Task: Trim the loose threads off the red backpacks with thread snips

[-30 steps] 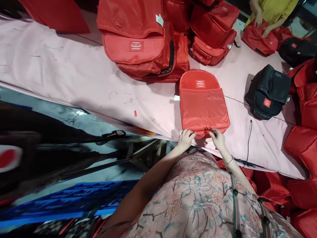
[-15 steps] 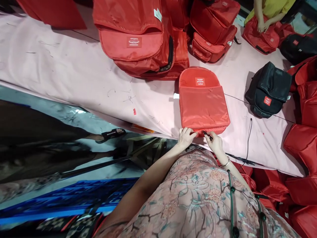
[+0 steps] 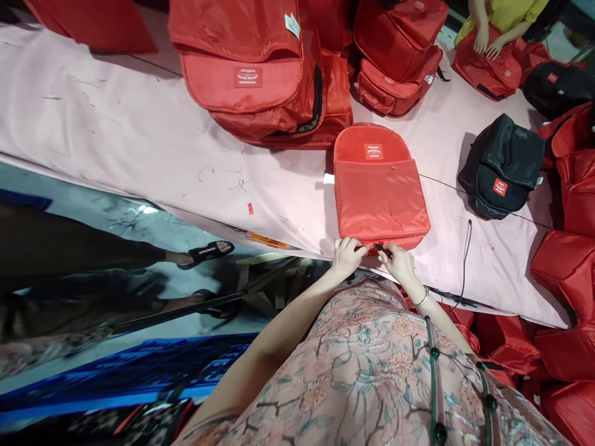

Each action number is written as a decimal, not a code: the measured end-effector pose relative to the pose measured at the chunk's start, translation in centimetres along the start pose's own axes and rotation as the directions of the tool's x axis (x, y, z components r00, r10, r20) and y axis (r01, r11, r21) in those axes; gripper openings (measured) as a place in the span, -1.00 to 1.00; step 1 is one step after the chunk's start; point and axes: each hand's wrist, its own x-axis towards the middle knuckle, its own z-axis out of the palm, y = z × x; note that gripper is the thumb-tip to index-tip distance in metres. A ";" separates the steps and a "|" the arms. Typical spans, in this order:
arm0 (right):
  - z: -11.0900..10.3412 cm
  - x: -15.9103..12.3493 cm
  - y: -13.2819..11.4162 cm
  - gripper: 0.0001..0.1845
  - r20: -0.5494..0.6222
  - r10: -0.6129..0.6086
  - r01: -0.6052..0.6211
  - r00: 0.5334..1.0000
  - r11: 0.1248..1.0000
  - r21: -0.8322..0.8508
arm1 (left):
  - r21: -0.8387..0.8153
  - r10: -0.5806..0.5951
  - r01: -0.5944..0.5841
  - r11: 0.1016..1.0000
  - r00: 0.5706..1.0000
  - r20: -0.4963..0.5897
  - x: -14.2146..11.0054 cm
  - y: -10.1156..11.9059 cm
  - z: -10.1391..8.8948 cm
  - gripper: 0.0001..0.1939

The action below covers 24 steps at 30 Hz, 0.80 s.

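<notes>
A red backpack (image 3: 379,195) lies on the pink-covered table in front of me, its label side up and its bottom edge towards me. My left hand (image 3: 348,257) is closed on the near left part of that edge, thumb pressed inward. In my right hand (image 3: 398,262) are small black snips (image 3: 382,250), their pointed end against the bag's near edge beside my left thumb. Whether the blades are apart is too small to tell. A white tag (image 3: 329,179) sticks out from the backpack's left side.
Large red backpacks (image 3: 251,80) are piled behind; a black backpack (image 3: 502,167) stands to the right. More red bags (image 3: 564,269) line the right end. Across the table another person's hands (image 3: 488,46) rest on a red bag. Loose threads and a red scrap (image 3: 250,209) dot the cloth.
My right hand has shifted slightly left, bringing the snips closer to my left thumb. The left hand keeps its hold. Across the table, the other person's hands have moved apart.
</notes>
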 end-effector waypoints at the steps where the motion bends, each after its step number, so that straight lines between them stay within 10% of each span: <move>1: -0.1 0.0 0.0 -0.69 0.006 0.001 -0.001 1.000 1.000 -0.008 | -0.004 -0.004 0.004 1.000 1.000 0.001 0.0 0.0 0.0 -0.83; 17: -0.3 1.0 -0.3 -0.73 0.048 0.008 -0.008 0.999 1.000 0.000 | -0.032 -0.067 0.071 0.997 0.992 0.107 0.1 0.3 -0.6 -0.81; 24: 0.3 -0.3 1.0 -0.70 -0.062 0.037 -0.008 0.997 0.912 0.410 | -0.050 -0.074 0.079 0.996 0.993 0.097 0.0 0.5 -1.0 -0.78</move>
